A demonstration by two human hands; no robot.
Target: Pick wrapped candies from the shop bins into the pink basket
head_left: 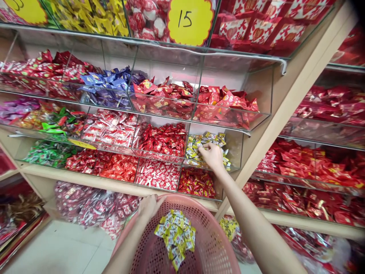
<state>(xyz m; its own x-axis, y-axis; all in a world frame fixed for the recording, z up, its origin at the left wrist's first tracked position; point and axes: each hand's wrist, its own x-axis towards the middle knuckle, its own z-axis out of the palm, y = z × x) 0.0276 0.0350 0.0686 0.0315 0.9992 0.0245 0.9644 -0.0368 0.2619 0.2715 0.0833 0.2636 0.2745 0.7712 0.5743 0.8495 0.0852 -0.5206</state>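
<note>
A pink perforated plastic basket is in front of me at the bottom of the head view. My left hand is closed over its rim on the far left side. Inside lies a pile of small yellow-and-white wrapped candies. My right hand reaches into a clear shelf bin with the same kind of yellow-wrapped candies. Its fingers are bent together and pinch at candies on the left of that bin; how many they hold is hidden.
Clear-walled bins surround my right hand: red-wrapped candies to the left, dark red ones below, larger red packets above. A wooden upright stands to the right. Bagged candies lie on the tiled floor. A yellow price tag reads 15.
</note>
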